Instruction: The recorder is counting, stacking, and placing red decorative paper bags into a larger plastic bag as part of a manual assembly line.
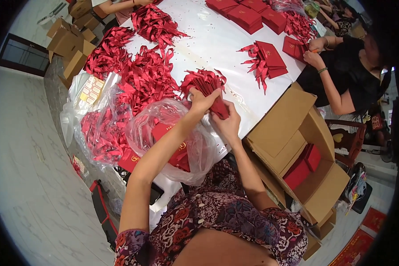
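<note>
My left hand (202,101) and my right hand (228,123) are both closed on a stack of red envelopes with ribbon ends (207,84), held over the white table (213,42). Just below my hands a clear plastic bag (164,133) holds more red envelopes (178,150). Loose heaps of red ribbons (146,77) lie to the left of my hands.
An open cardboard box (297,155) with red envelopes stands at my right. Another person's hands (314,51) work on red envelopes (268,57) at the far right. Stacks of red envelopes (248,15) lie at the table's far end. Cardboard boxes (68,44) sit at upper left.
</note>
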Demonstrator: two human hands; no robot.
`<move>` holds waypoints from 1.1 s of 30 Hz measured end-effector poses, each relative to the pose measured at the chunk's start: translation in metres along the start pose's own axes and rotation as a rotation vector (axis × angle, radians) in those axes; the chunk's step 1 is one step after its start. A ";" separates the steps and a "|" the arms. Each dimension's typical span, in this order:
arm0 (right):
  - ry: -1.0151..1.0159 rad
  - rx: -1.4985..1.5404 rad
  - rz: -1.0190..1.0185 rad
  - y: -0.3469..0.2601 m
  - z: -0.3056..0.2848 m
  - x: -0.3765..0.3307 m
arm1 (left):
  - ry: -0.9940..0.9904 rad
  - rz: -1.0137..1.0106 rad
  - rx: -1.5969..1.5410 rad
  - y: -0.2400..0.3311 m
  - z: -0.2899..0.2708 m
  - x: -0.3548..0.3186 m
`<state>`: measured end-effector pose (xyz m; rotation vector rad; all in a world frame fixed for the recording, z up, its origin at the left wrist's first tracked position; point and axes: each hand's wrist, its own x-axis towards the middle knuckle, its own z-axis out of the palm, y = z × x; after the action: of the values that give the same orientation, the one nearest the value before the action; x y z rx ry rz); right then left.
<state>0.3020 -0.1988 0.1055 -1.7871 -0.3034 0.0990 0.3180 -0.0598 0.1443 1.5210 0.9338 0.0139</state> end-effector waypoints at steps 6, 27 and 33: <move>0.002 0.254 0.074 -0.014 -0.018 0.006 | 0.450 0.489 0.337 -0.002 -0.032 0.018; -0.079 0.290 -0.141 0.012 -0.021 0.009 | -0.257 0.229 0.148 -0.003 -0.033 0.043; -0.068 0.339 -0.111 0.026 -0.030 0.009 | 0.289 0.718 0.875 0.008 -0.006 0.027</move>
<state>0.3218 -0.2297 0.0885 -1.4300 -0.4085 0.1248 0.3373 -0.0388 0.1386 2.6669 0.5702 0.3931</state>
